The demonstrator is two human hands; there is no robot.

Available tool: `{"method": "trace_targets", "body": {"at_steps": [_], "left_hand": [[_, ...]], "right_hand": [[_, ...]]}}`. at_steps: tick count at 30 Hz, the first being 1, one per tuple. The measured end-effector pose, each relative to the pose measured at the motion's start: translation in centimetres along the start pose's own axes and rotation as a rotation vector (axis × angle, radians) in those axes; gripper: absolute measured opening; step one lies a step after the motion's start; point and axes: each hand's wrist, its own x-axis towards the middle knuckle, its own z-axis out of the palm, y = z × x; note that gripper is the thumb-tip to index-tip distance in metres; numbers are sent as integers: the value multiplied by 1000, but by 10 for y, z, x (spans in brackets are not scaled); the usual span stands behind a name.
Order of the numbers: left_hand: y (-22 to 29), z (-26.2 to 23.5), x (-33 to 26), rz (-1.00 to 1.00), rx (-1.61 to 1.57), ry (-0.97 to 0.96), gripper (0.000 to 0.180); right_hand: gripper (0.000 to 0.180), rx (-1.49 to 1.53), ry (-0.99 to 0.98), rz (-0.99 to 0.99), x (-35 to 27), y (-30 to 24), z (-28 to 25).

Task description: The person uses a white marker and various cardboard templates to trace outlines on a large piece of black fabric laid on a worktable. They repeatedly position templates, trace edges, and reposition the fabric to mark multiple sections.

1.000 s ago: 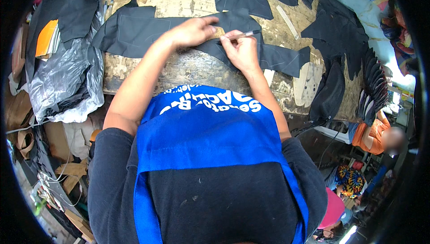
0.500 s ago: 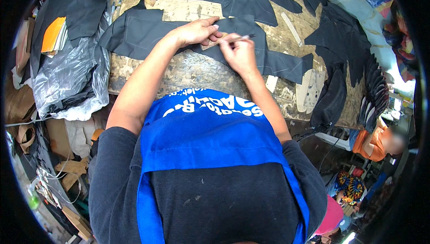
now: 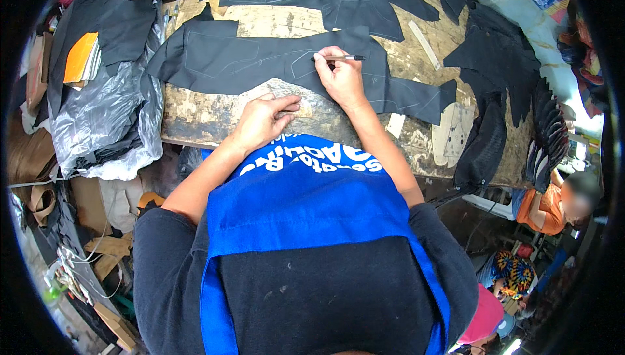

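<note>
- Drawn back since the earlier frame, the left hand (image 3: pixel 264 122) is off the black panel (image 3: pixel 218 62) and over the table's near edge; its fingers are bent, and I cannot tell whether they grip anything.
- One long black panel, bearing pale outlines, lies across the middle of the wooden table (image 3: pixel 202 113); an outline that the hands covered before now shows.
- One right hand (image 3: pixel 343 83) pinches one pen (image 3: pixel 345 58) above the panel.
- Farther right: one long pale strip (image 3: pixel 424 45), one spotted pale template (image 3: pixel 450 135).
- Left: one clear plastic bag (image 3: pixel 97 114), one orange-covered pad (image 3: pixel 81 57).
</note>
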Motion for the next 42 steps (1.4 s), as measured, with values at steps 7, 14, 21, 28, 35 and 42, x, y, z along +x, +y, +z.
{"method": "trace_targets", "body": {"at_steps": [7, 14, 21, 28, 35, 42], "left_hand": [[7, -4, -6, -155, -10, 112, 52], [8, -14, -4, -28, 234, 169, 44], [-27, -77, -26, -505, -101, 588, 21], [-81, -123, -35, -450, 333, 835, 33], [-93, -113, -29, -511, -94, 928, 28], [-87, -104, -18, -498, 271, 956, 29]], "right_hand": [[13, 43, -18, 71, 0, 7, -1], [14, 150, -61, 60, -2, 6, -19], [32, -365, 654, 530, -30, 20, -181], [43, -884, 87, 33, -30, 31, -151], [49, -839, -53, 234, -13, 30, -137], [33, -864, -128, 232, -15, 14, -98]]}}
